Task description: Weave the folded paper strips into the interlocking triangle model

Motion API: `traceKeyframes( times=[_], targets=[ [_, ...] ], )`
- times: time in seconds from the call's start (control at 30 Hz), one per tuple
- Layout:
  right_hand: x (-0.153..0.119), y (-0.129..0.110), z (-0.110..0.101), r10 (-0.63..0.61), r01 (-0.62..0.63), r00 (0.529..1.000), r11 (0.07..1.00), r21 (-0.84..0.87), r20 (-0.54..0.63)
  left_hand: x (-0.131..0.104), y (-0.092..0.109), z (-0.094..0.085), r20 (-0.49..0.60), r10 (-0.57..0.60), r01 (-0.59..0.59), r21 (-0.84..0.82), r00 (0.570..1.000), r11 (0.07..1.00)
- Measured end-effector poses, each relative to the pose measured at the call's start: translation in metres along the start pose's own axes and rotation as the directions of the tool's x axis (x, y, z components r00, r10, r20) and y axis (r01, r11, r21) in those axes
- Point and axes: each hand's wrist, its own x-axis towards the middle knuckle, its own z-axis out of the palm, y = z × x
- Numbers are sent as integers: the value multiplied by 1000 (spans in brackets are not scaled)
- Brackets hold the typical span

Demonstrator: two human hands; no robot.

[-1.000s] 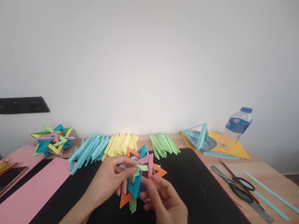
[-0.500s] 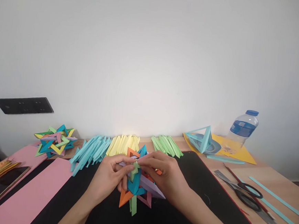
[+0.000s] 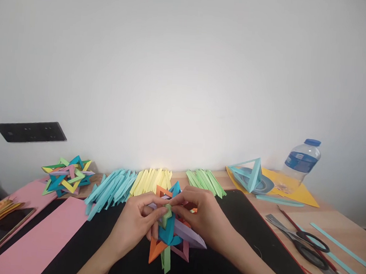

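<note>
Between my two hands, above the black mat (image 3: 122,259), is a folded paper star ornament (image 3: 168,233) of orange, blue, purple, pink and green strips. My left hand (image 3: 141,216) is closed on its left side, thumb and forefinger pinching a light green paper piece (image 3: 166,216) near the top. From the other side, my right hand (image 3: 198,208) pinches at the same green piece, its fingertips almost meeting those of the left. A green strip end (image 3: 166,260) hangs from the bottom. My fingers hide the ornament's upper part.
Folded blue strips (image 3: 112,190), yellow strips (image 3: 151,181) and green strips (image 3: 206,182) lie along the wall. A finished-looking paper star (image 3: 69,174) sits at left by pink paper (image 3: 38,235). Scissors (image 3: 310,252), a bottle (image 3: 301,161) and a blue paper pyramid (image 3: 254,176) are at right.
The whole view has shifted slightly, so things sit a little lower. Both hands keep their pinch on the ornament, with only small finger movement at the green piece.
</note>
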Motion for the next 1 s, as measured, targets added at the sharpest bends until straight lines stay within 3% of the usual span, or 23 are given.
traceKeyframes(
  times=[0.17, 0.37, 0.77, 1.0],
  targets=[
    [2, -4, -4, 37, -38, 999, 999, 23, 18, -1, 2, 0, -2, 9, -9, 0, 1000, 1000],
    [4, -4, -11, -15, -1, 993, 991, 136, 116, 2, 2, -1, 14, 2, -2, 2, 1000, 1000],
    [7, -1, -10, 56, -70, 994, 986, 152, 96, 4, 1, 2, 28, 18, -18, -18, 999, 1000],
    [8, 1, -10, 75, -86, 994, 985, 149, 81, 3, 2, 3, -21, 21, -21, 5, 1000, 1000]
  ],
)
